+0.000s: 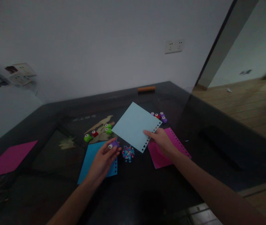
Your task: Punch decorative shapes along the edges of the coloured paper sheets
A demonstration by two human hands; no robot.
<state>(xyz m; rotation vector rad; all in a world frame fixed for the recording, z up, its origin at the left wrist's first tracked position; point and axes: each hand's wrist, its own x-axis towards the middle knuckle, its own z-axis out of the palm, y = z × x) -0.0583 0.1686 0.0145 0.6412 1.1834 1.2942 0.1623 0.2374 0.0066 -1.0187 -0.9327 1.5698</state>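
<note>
My left hand (105, 157) holds a small purple paper punch (113, 144) between its fingertips, above a blue sheet (90, 159) with a punched right edge. My right hand (162, 141) grips a pale blue sheet (134, 125) near its punched lower right edge and holds it over the dark table (133, 187). A small heap of coloured punched bits (128, 153) lies between my hands. Beneath my right hand is a pink sheet (170, 140) with punched holes along its right edge.
Green and red punches (97, 132) lie left of the pale sheet, and purple and red punches (159, 116) right of it. Another pink sheet (8, 159) is at the far left. An orange stick (146, 89) lies at the table's back edge. Wooden floor shows right.
</note>
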